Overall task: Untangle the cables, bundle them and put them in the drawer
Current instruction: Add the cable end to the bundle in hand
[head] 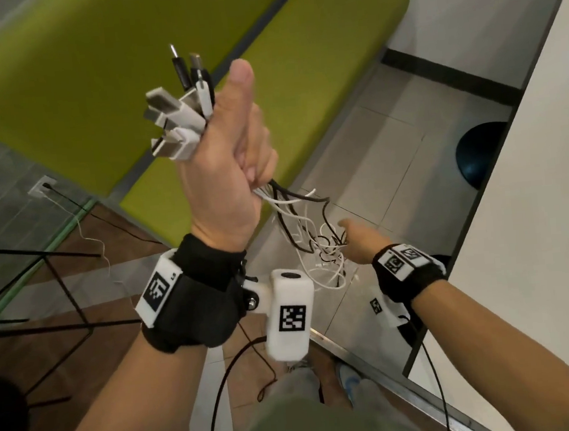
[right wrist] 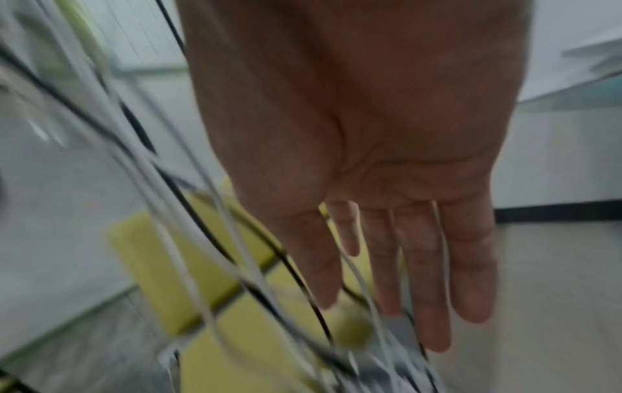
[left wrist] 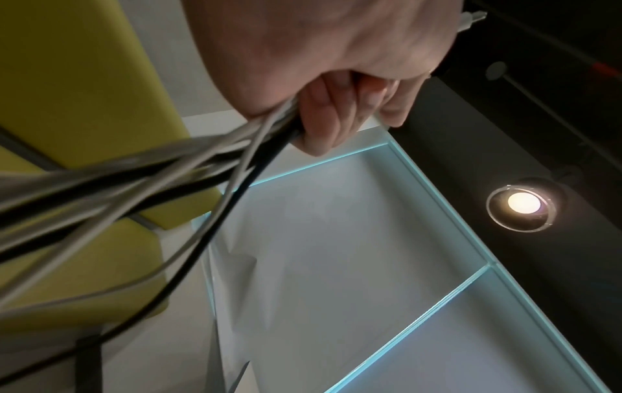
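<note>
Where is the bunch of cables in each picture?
Head: cables hang from the raised left hand, centre.
Left wrist: cables run left and down from the fist.
Right wrist: blurred cables left of the open right hand.
Shared landmark: green bench.

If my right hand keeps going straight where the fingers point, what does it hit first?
Most likely the tangled cables hanging from the left hand; the right hand fingertips look nearly in them already, though depth is unclear.

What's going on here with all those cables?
A person is sorting a bunch of cables. The left hand grips them just below their plugs, held up high. The loose ends hang down in a tangle, and the open right hand reaches into it with straight fingers. No drawer shows.
</note>
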`<state>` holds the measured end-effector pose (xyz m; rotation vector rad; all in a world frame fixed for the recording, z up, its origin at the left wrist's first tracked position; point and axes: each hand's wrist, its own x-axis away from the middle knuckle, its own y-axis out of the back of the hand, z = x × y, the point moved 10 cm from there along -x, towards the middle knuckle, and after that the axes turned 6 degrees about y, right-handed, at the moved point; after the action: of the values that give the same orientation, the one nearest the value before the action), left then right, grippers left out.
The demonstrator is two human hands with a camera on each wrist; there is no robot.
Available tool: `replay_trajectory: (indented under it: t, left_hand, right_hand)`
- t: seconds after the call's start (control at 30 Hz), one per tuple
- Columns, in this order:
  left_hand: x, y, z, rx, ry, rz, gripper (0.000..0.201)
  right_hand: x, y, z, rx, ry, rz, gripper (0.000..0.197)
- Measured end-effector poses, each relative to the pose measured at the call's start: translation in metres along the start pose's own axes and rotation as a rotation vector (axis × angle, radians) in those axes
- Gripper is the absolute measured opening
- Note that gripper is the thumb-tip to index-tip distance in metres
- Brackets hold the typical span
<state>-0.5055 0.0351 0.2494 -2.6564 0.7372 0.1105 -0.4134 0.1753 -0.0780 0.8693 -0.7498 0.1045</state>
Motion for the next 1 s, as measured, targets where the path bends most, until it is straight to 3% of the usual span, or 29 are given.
replay_trajectory:
  t: [0.13, 0.23, 0.3, 0.4, 0.47, 0.57, 0.6, 0.7, 0.77, 0.87, 1.0]
  left_hand:
    - [-0.001, 0.007, 0.017, 0.006, 0.068, -0.022, 0.053]
    - [-0.005, 0.001, 0.019, 0.001, 0.073, -0.021, 0.052]
    - [-0.007, -0.001, 0.019, -0.004, 0.062, -0.032, 0.054]
    - [-0.007, 0.001, 0.019, 0.064, 0.075, -0.081, 0.057]
    - [-0.009, 0.003, 0.015, 0.087, 0.056, -0.099, 0.057]
    - [-0.015, 0.013, 0.007, 0.039, 0.019, -0.118, 0.058]
    - [-0.016, 0.02, 0.005, 0.018, 0.013, -0.139, 0.057]
    - [-0.02, 0.042, -0.005, -0.017, -0.031, -0.219, 0.053]
    - [-0.023, 0.052, -0.01, -0.016, -0.048, -0.258, 0.053]
    - [-0.026, 0.055, -0.015, -0.027, -0.053, -0.278, 0.054]
    - [-0.033, 0.053, -0.023, -0.084, -0.101, -0.26, 0.053]
  right_hand:
    - [0.05, 0.052, 0.06, -0.16, 0.263, -0.086, 0.077]
    - [0.102, 0.076, 0.119, -0.399, 0.563, -0.023, 0.088]
    - [0.119, 0.079, 0.143, -0.521, 0.65, -0.045, 0.097]
    - [0.101, 0.064, 0.147, -0.586, 0.541, -0.271, 0.087]
    - [0.077, 0.045, 0.14, -0.495, 0.483, -0.388, 0.058]
    - [0.05, 0.028, 0.12, -0.491, 0.413, -0.422, 0.019]
    - [0.041, 0.025, 0.111, -0.554, 0.397, -0.404, 0.017]
    - [0.019, 0.023, 0.093, -0.788, 0.397, -0.332, 0.038]
    - [0.011, 0.018, 0.08, -0.943, 0.363, -0.299, 0.043]
    - [0.004, 0.009, 0.062, -0.898, 0.276, -0.326, 0.04]
    - [0.0, -0.011, 0.056, -0.773, 0.233, -0.286, 0.051]
